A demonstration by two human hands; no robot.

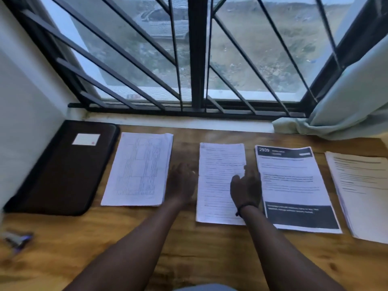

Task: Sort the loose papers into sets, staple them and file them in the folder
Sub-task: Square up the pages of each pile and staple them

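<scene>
Several paper sets lie in a row on the wooden table [189,248]. A set with a printed table [138,169] is left of centre. A text set [218,181] lies in the middle. A set with black header and footer bands [294,185] is to its right, and another text set [361,192] sits at the far right edge. A dark closed folder [63,169] with a white label lies at the far left. My left hand [182,181] rests flat on the table between two sets. My right hand [245,187] lies with relaxed fingers on the middle set's right edge.
A silver stapler [16,240], blurred, sits near the table's left front edge. A barred window [195,59] and its sill run along the back. A pale curtain [346,106] hangs over the back right corner. A white wall [25,101] bounds the left side.
</scene>
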